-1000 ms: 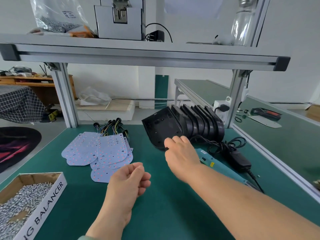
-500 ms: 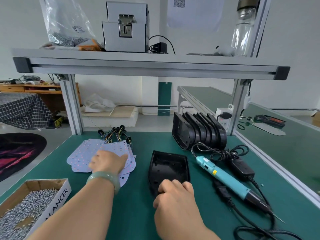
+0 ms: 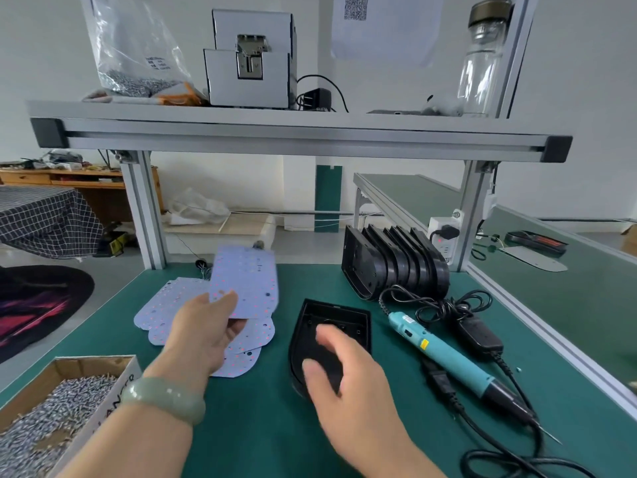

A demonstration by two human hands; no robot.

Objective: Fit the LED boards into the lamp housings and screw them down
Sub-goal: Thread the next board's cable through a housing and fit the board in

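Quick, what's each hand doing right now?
Left hand: holding a board, pinched at its near end.
Right hand: open over the housing, holding nothing.

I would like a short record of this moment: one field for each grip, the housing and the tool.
left grip: holds one white LED board above the pile of white boards
right grip: open, over the black plastic lamp housing; contact unclear
tool: teal electric screwdriver lies right of housing, untouched
spare black housings: stand in a row behind
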